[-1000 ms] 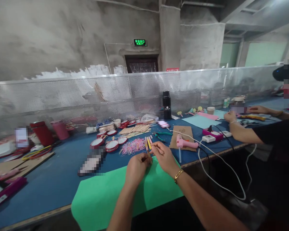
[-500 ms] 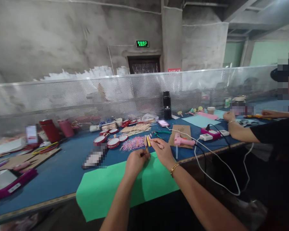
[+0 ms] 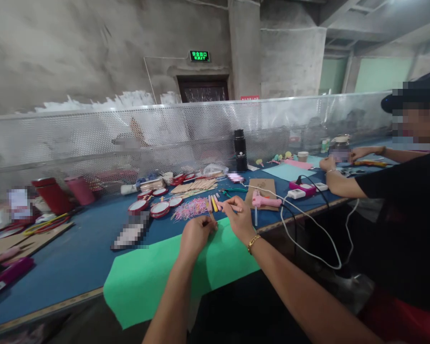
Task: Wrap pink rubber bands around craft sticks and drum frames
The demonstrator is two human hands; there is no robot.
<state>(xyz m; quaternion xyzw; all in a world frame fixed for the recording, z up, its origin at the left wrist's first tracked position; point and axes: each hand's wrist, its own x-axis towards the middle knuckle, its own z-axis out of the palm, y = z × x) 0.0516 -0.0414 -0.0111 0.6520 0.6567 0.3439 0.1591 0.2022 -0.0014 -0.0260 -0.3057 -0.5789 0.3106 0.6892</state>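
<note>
Left fingers (image 3: 203,220) around brown stick (image 3: 210,210), end hidden

The wall (image 3: 64,48) is being lit softly and dimly, with pale glare being cast from the ceiling (image 3: 383,13) at upper right. Green light is being given off by the sign (image 3: 199,56); sheen is being returned by the screen (image 3: 208,126). The sheet (image 3: 146,284) is being faintly shadowed. Edges are being stretched, fine detail blurred, and patches pixelated.
</note>
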